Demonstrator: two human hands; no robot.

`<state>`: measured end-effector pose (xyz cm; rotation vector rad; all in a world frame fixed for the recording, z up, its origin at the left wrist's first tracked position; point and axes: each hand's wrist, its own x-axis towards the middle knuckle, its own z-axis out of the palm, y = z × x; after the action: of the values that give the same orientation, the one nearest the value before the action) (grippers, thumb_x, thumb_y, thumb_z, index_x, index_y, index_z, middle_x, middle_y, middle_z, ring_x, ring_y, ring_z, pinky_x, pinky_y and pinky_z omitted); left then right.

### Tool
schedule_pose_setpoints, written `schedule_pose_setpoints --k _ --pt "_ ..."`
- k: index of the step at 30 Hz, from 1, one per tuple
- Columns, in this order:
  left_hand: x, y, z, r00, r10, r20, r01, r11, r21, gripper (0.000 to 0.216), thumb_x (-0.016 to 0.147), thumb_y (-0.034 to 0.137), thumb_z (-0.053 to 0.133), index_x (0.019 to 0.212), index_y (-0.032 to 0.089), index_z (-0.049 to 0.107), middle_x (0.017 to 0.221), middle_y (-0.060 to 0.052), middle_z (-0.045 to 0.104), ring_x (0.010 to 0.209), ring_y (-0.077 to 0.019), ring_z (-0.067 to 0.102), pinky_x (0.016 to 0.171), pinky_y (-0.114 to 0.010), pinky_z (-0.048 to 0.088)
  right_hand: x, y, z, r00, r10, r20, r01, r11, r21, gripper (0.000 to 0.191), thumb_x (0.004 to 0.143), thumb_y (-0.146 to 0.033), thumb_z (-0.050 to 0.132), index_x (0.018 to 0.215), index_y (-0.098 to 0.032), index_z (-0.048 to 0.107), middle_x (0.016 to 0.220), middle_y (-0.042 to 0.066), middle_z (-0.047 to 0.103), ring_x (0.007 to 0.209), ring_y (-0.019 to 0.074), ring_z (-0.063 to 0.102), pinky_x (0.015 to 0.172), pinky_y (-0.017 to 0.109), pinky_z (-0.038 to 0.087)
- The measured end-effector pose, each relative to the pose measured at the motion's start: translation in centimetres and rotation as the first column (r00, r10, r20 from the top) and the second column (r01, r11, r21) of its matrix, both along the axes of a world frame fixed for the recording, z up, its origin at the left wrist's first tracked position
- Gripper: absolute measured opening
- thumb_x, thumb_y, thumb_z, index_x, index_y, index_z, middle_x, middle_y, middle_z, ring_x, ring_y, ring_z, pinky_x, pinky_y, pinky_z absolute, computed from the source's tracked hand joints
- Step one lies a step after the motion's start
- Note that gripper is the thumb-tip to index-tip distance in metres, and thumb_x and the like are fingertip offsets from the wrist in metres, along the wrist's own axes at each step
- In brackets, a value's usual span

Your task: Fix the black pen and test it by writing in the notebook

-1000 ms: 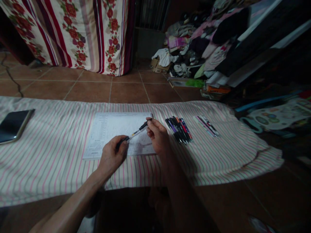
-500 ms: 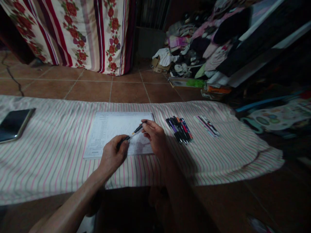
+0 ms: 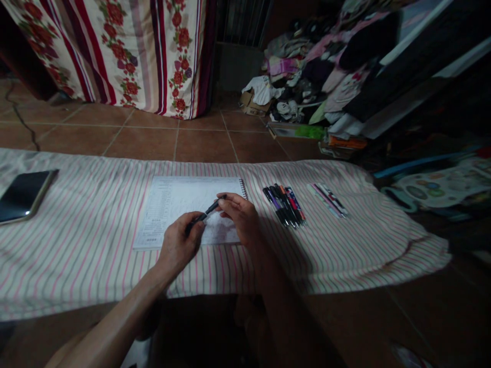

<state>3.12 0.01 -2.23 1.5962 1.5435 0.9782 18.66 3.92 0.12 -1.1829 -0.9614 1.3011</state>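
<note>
A black pen [image 3: 210,209] is held slantwise over the spiral notebook [image 3: 155,204], its two parts meeting end to end. My left hand [image 3: 183,236] is closed around its lower part, which the fingers partly cover. At the pen's upper end, my right hand [image 3: 241,214] pinches the other part between thumb and fingers. Beneath both hands, the notebook lies on the striped cloth with faint printing on its page and its coil on the right side.
Several pens [image 3: 284,206] lie side by side right of the notebook, with a smaller group of slim pens [image 3: 328,200] farther right. A dark-screened phone or tablet [image 3: 26,195] rests at the far left of the striped cloth [image 3: 92,225]. Clothes [image 3: 318,71] are heaped beyond, on the tiled floor.
My right hand has moved down and left, bringing its pen part against the one in my left hand. The light, orange-tinted tip between them no longer shows. My left hand stays nearly still.
</note>
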Motion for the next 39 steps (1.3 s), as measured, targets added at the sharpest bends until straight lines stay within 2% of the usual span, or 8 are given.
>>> schedule_pose_setpoints --k 14,19,26,30,33,36,39 --pt "-0.2 0.0 0.0 1.0 0.021 0.004 -0.021 1.0 0.001 0.03 0.086 0.038 0.052 0.104 0.017 0.064 0.087 -0.005 0.069 0.077 -0.0176 0.062 0.068 -0.029 0.047 0.0 0.5 -1.1 0.994 0.085 0.073 -0.086 0.996 0.015 0.032 0.062 -0.041 0.073 0.083 -0.018 0.067 0.069 0.001 0.068 0.067 0.0135 0.062 0.059 0.024 0.046" --pt "-0.2 0.0 -0.1 1.0 0.021 -0.004 -0.021 0.999 0.027 0.028 0.086 0.037 0.052 0.103 0.018 0.064 0.082 -0.004 0.068 0.073 -0.0166 0.061 0.065 -0.028 0.046 0.2 0.5 -1.2 0.982 0.119 0.147 -0.126 0.991 0.04 0.031 0.064 -0.043 0.071 0.08 -0.018 0.064 0.066 0.0 0.064 0.064 0.0122 0.059 0.059 0.024 0.046" --pt "-0.5 -0.4 0.6 0.995 -0.008 -0.101 0.019 0.993 0.112 0.025 0.086 0.031 0.05 0.1 0.016 0.064 0.085 -0.004 0.067 0.076 -0.0168 0.061 0.068 -0.029 0.046 0.4 0.1 -0.9 0.942 0.136 0.306 -0.167 0.983 0.076 0.031 0.069 -0.047 0.068 0.077 -0.019 0.058 0.06 -0.002 0.059 0.055 0.0109 0.055 0.055 0.023 0.043" --pt "-0.7 -0.6 0.6 0.985 -0.029 -0.168 0.059 0.982 0.178 0.026 0.087 0.029 0.048 0.102 0.015 0.064 0.084 -0.005 0.066 0.076 -0.0172 0.061 0.067 -0.028 0.046 0.2 -0.5 -0.2 0.878 0.095 0.469 -0.156 0.983 0.093 0.03 0.071 -0.049 0.063 0.07 -0.02 0.053 0.054 -0.004 0.055 0.052 0.0105 0.051 0.053 0.022 0.038" --pt "-0.9 -1.3 0.8 0.973 -0.049 -0.227 0.107 0.962 0.251 0.025 0.088 0.026 0.046 0.102 0.015 0.064 0.083 -0.005 0.065 0.076 -0.0169 0.062 0.067 -0.028 0.047 0.3 -1.3 0.6 0.772 0.019 0.636 -0.147 0.978 0.149 0.033 0.075 -0.049 0.056 0.061 -0.021 0.047 0.049 -0.006 0.046 0.049 0.009 0.043 0.052 0.022 0.033" --pt "-1.2 -2.4 1.5 0.953 -0.083 -0.292 0.187 0.918 0.349 0.024 0.09 0.023 0.045 0.102 0.015 0.063 0.085 -0.005 0.065 0.077 -0.0166 0.063 0.069 -0.028 0.048 0.4 -2.5 1.3 0.672 -0.049 0.739 -0.191 0.952 0.237 0.038 0.079 -0.048 0.051 0.053 -0.021 0.042 0.048 -0.006 0.038 0.049 0.0082 0.036 0.053 0.022 0.029" --pt "-1.6 -3.9 2.9 0.933 -0.137 -0.332 0.274 0.871 0.408 0.023 0.092 0.022 0.044 0.104 0.016 0.062 0.089 -0.005 0.067 0.081 -0.016 0.064 0.073 -0.027 0.05 0.7 -4.1 2.5 0.622 -0.065 0.781 -0.208 0.947 0.245 0.043 0.081 -0.046 0.048 0.049 -0.02 0.036 0.049 -0.006 0.033 0.05 0.0077 0.032 0.054 0.023 0.027"
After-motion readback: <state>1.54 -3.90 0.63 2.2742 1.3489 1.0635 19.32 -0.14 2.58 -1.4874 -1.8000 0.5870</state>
